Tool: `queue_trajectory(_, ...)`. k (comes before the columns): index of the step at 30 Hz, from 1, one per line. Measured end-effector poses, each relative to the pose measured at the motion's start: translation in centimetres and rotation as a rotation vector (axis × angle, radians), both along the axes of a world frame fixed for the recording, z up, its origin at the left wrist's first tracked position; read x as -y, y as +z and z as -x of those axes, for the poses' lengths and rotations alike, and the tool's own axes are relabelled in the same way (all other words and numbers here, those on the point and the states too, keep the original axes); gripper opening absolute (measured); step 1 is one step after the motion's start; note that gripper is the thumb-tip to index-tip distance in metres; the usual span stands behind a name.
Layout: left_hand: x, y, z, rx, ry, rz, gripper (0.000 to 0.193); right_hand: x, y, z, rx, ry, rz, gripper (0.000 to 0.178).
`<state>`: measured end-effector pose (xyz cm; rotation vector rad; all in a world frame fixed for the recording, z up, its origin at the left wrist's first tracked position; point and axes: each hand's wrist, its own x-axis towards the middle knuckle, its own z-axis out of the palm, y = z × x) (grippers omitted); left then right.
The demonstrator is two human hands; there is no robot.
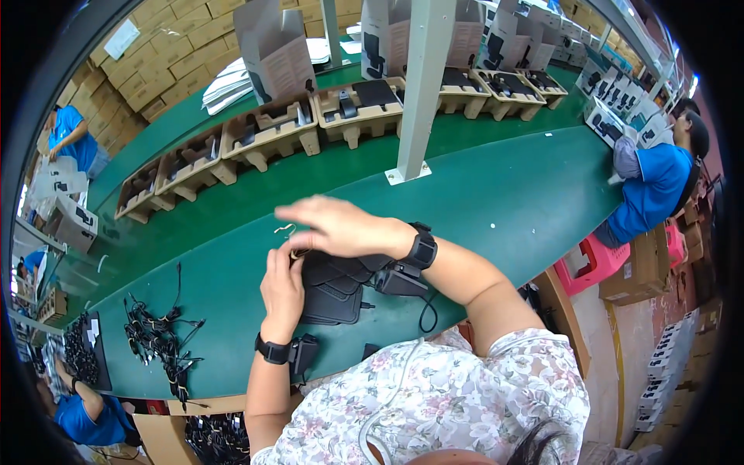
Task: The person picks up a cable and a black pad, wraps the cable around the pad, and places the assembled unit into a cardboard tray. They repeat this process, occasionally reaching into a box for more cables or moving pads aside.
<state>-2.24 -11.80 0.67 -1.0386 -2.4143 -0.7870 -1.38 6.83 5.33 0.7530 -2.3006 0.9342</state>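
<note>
While the R hand (337, 225) is above the far edge of the black pads (333, 298) on the tabletop (480, 201), fingers blurred, apart from thumb, the L hand (281, 291) is just left of pads, fingers part-curled; can't tell re: hold. Cables (159, 333) lie farther L of pads.

A long green worktable (535, 186) runs across the room, a pale metal post (426, 85) rising from its far side. Cardboard cartons (174, 58) are stacked high at far left. At right, a pink stool (607, 259) stands near a yellow floor line (618, 372).
</note>
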Motion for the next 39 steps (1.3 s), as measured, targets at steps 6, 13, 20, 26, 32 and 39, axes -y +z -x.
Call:
queue_trajectory(6, 0.6, -2.0, 0.7, 0.079, 0.050, -0.220, 0.039, 2.0, 0.1, -0.6, 0.599, 0.127, -0.429, 0.045)
queue_trajectory(13, 2.6, -2.0, 0.9, -0.041, 0.027, -0.360, 0.040, 4.4, -3.0, 0.3, 0.622, 0.410, 0.048, 0.060)
queue_trajectory(20, 2.9, -2.3, 0.7, 0.138, 0.047, -0.504, 0.050, 4.5, -0.8, 0.4, 0.628, 0.168, -0.113, 0.058)
queue_trajectory(26, 2.2, -3.7, 1.3, 0.384, -0.128, -0.606, 0.052, 3.4, -0.4, 1.8, 0.767, 0.240, -0.003, 0.052)
queue_trajectory(32, 3.9, -3.3, 2.6, 0.289, 0.100, -0.597, 0.058, -1.2, 3.8, 8.1, 0.117, -0.139, -0.244, 0.038)
queue_trajectory(39, 3.8, -3.3, 3.3, 0.320, 0.017, -0.538, 0.056, -12.4, 7.8, 16.1, -0.006, -0.850, -0.464, 0.037)
